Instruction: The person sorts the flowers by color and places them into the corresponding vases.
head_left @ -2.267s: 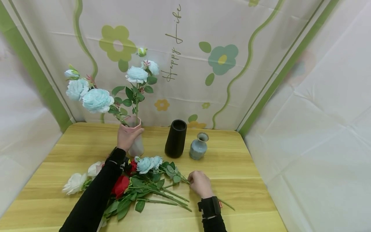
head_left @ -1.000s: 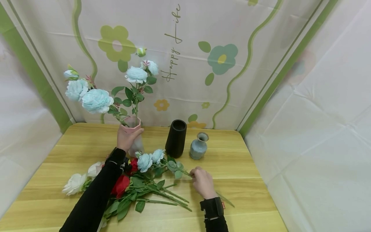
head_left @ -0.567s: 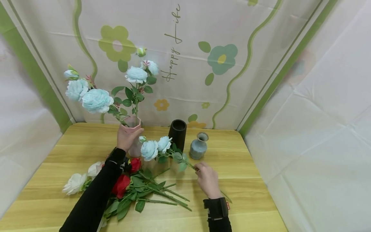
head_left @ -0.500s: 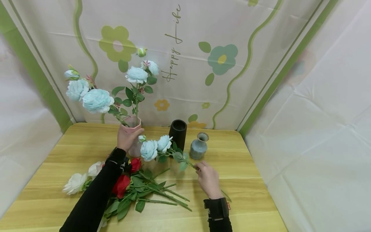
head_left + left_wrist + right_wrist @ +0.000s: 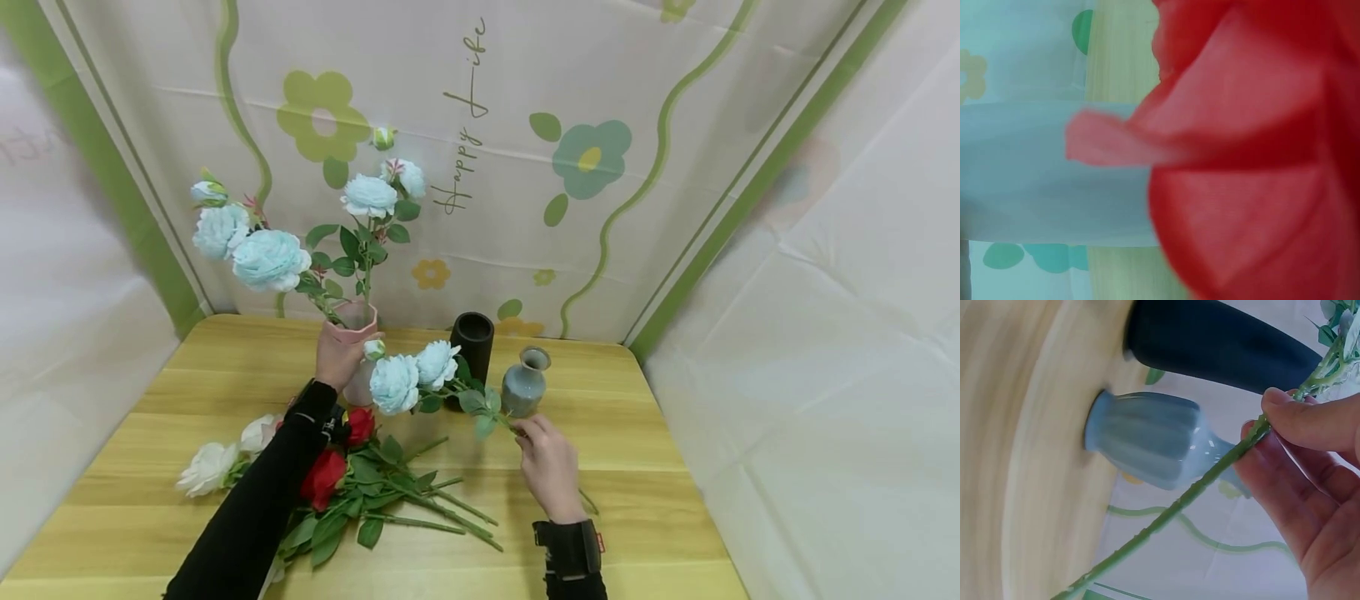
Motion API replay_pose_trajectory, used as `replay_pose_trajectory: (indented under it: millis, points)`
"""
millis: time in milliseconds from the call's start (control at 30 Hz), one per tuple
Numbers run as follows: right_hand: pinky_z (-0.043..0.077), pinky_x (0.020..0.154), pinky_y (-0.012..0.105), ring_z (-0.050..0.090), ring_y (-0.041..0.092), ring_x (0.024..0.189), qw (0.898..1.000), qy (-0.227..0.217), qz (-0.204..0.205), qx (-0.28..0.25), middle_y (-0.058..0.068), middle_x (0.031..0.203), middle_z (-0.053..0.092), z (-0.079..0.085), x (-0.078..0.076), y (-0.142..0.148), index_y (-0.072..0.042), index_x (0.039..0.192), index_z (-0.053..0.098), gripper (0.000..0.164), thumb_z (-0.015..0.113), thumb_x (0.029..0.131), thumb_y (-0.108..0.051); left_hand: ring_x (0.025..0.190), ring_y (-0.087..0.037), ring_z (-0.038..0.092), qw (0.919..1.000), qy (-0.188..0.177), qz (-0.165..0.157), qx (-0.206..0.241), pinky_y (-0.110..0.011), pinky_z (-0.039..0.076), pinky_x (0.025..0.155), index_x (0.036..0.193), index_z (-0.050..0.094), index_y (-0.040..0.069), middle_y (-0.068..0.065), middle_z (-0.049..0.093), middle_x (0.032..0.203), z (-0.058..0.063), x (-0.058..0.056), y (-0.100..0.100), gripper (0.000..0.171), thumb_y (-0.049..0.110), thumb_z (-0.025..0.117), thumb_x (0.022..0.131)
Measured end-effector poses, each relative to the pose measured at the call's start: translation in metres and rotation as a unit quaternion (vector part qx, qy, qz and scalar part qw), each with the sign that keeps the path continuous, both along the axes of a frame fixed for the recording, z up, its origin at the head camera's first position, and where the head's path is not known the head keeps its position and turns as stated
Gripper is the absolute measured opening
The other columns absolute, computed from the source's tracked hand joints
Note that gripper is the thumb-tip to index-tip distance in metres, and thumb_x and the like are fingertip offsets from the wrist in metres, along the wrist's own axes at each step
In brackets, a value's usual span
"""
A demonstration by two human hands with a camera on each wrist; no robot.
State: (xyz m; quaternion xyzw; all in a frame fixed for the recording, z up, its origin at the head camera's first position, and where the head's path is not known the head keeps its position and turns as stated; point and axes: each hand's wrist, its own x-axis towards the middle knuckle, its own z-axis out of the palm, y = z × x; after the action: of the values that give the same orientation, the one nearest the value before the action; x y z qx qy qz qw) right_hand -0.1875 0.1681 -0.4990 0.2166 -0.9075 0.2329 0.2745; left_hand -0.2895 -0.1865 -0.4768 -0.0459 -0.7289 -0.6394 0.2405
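My left hand (image 5: pixel 337 358) grips a pink vase (image 5: pixel 362 388) just below its rim. Two stems of light blue flowers (image 5: pixel 270 260) stand in that vase, leaning apart. Between thumb and fingers, my right hand (image 5: pixel 551 467) pinches the green stem (image 5: pixel 1172 509) of another light blue artificial flower (image 5: pixel 394 384). This one is held above the table, its blooms pointing left, overlapping the black vase (image 5: pixel 474 337) in the head view. A blue-grey vase (image 5: pixel 523 383) stands just beyond my right hand. In the left wrist view a red rose (image 5: pixel 1254 112) covers much of the picture, hiding the hand.
On the wooden table (image 5: pixel 637 550) lies a pile of flowers: red roses (image 5: pixel 324 479), white blooms (image 5: pixel 207 469) and leafy green stems (image 5: pixel 408 522) pointing right. My left forearm crosses over part of it. A printed cloth (image 5: pixel 510 50) hangs behind the table.
My right hand has lifted the light blue flower off the pile, moving it up and slightly right. The left hand stays on the pink vase. The head view has shifted slightly.
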Motion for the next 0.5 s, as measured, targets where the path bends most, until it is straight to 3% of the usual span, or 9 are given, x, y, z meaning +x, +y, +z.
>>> replay_pose_trajectory:
  millis: [167, 300, 367, 500]
  points:
    - [0.055, 0.053, 0.027, 0.065, 0.014, 0.069, 0.999, 0.031, 0.014, -0.03, 0.002, 0.087, 0.066, 0.009, 0.001, -0.001, -0.005, 0.092, 0.074, 0.023, 0.083, 0.075, 0.007, 0.102, -0.021, 0.06, 0.9998, -0.006, 0.016, -0.012, -0.023, 0.048, 0.083, 0.125, 0.06, -0.008, -0.022, 0.064, 0.114, -0.002, -0.001, -0.001, 0.048, 0.005, 0.077, 0.082]
    - [0.057, 0.059, 0.025, 0.065, 0.014, 0.073, 0.997, 0.038, 0.03, -0.068, 0.002, 0.088, 0.066, 0.019, 0.003, -0.002, -0.004, 0.094, 0.074, 0.025, 0.082, 0.075, 0.009, 0.093, -0.012, 0.066, 1.0, -0.004, 0.005, 0.007, -0.025, 0.053, 0.082, 0.09, 0.072, -0.009, -0.015, 0.073, 0.092, -0.001, 0.0, 0.0, 0.023, 0.009, 0.083, 0.08]
    - [0.058, 0.062, 0.022, 0.065, 0.014, 0.076, 0.995, 0.037, 0.035, -0.089, 0.003, 0.089, 0.066, 0.023, 0.004, -0.003, -0.002, 0.095, 0.074, 0.025, 0.081, 0.075, 0.011, 0.093, -0.01, 0.067, 0.9998, 0.002, -0.008, 0.017, -0.029, 0.055, 0.083, 0.076, 0.072, -0.008, -0.015, 0.073, 0.087, -0.003, -0.001, 0.0, 0.022, 0.011, 0.083, 0.081]
    - [0.059, 0.065, 0.024, 0.066, 0.019, 0.08, 0.988, 0.038, 0.054, -0.141, 0.006, 0.092, 0.066, 0.027, 0.005, -0.003, 0.001, 0.098, 0.072, 0.028, 0.079, 0.075, 0.015, 0.1, -0.014, 0.066, 0.9993, 0.018, -0.023, 0.023, -0.034, 0.054, 0.088, 0.079, 0.073, -0.01, -0.014, 0.073, 0.09, -0.006, -0.002, 0.0, 0.022, 0.009, 0.081, 0.083]
